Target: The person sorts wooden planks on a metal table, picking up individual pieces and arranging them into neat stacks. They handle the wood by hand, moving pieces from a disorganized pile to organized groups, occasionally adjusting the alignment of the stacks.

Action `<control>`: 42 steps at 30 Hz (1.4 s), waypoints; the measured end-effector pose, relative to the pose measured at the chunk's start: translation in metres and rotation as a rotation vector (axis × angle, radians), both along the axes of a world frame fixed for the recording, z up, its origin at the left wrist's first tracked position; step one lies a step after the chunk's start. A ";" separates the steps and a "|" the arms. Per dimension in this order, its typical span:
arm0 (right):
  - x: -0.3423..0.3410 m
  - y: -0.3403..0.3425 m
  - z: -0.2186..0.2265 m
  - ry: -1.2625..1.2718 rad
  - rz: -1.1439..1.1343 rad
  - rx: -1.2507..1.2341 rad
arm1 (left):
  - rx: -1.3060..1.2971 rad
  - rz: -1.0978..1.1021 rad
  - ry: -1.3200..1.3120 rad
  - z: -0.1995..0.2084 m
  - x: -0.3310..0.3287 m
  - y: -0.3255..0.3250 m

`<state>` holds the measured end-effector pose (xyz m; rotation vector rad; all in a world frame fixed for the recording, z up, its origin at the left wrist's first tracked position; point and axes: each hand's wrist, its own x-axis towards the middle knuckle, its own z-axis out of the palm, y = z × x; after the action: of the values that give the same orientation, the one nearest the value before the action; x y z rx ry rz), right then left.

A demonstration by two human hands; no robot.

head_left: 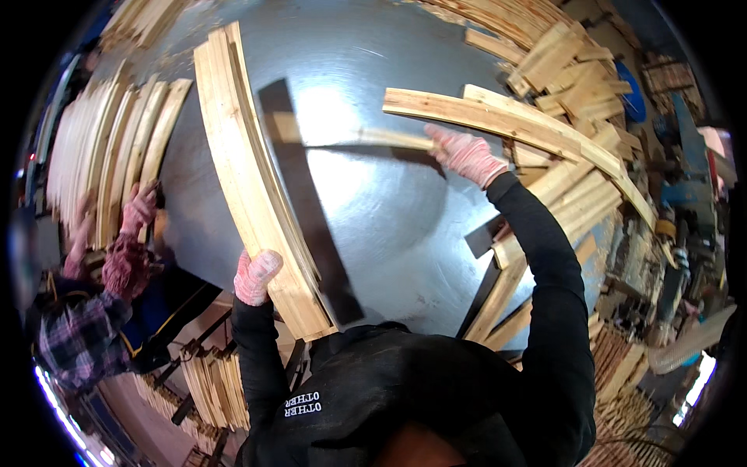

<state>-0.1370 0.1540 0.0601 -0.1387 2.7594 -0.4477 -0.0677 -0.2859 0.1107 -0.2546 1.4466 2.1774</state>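
Note:
My left hand (257, 278), in a pink-and-white knit glove, grips the near end of a few long, pale wooden boards (233, 136) stacked together, with its thumb over the top face. Up and to the right, my right hand (469, 156), gloved alike, has its fingers closed on the end of a narrow wooden strip (373, 138). That strip is smeared by motion and reaches left across the grey metal table (373, 257) toward the boards. Just beyond my right hand lies a longer board (482, 121), on top of other pieces.
Loose wood pieces (576, 187) are heaped at the right, more (556, 66) at the far right. At the left, a co-worker's gloved hands (132, 233) touch a row of upright-looking boards (117, 148). Below the table's near left edge stand more boards (214, 381).

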 end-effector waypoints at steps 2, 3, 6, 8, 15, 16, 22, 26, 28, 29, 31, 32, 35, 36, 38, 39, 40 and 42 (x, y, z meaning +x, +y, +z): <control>-0.018 -0.012 0.007 0.072 -0.253 -0.186 | -0.118 -0.021 0.051 0.014 -0.001 -0.002; -0.022 -0.021 -0.004 0.274 -0.377 -0.384 | -0.166 -0.041 0.079 0.017 -0.006 0.000; -0.036 -0.058 0.014 0.232 -0.497 -0.839 | -0.286 0.090 0.021 -0.020 -0.009 0.020; -0.021 -0.092 0.020 0.227 -0.529 -0.855 | -0.357 0.017 0.069 -0.053 -0.013 0.042; 0.043 -0.208 -0.063 0.222 -0.673 -0.587 | -0.104 0.071 0.079 -0.172 -0.009 0.069; 0.040 -0.198 -0.062 0.217 -0.504 -0.520 | 0.017 0.077 0.117 -0.175 -0.004 0.070; -0.073 -0.022 -0.001 0.490 -0.029 0.460 | 0.014 0.049 -0.062 -0.105 -0.006 0.084; -0.131 0.077 -0.035 0.292 0.043 0.511 | 0.075 -0.004 -0.133 -0.080 0.009 0.054; -0.151 0.076 -0.011 0.152 0.040 0.408 | 0.031 0.073 -0.142 -0.081 0.018 0.037; -0.159 0.063 0.016 0.016 0.013 0.364 | 0.020 0.098 -0.148 -0.072 0.021 0.032; -0.170 0.063 0.032 0.269 -0.148 0.308 | -0.027 0.064 -0.156 -0.069 0.016 0.025; -0.181 0.074 0.026 0.269 -0.103 0.302 | -0.052 0.047 -0.160 -0.070 0.013 0.023; -0.166 0.083 0.005 0.176 -0.026 0.432 | -0.172 0.054 -0.165 -0.074 0.007 0.030; -0.162 0.089 -0.011 0.148 -0.013 0.451 | -0.202 0.003 -0.166 -0.082 0.007 0.026; -0.169 0.095 -0.013 0.101 -0.041 0.528 | -0.229 -0.006 -0.117 -0.088 0.000 0.032; -0.164 0.090 -0.012 0.101 -0.063 0.528 | -0.248 -0.011 -0.107 -0.090 0.003 0.033; -0.162 0.080 0.004 -0.012 -0.051 0.364 | -0.266 0.001 -0.125 -0.086 0.003 0.036; -0.164 0.061 0.053 -0.224 -0.036 0.062 | -0.332 -0.022 -0.085 -0.083 -0.006 0.039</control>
<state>-0.3007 0.2151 0.1128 -0.0219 2.5558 -0.3628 -0.0740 -0.2470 0.0278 -0.4394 1.7478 1.8761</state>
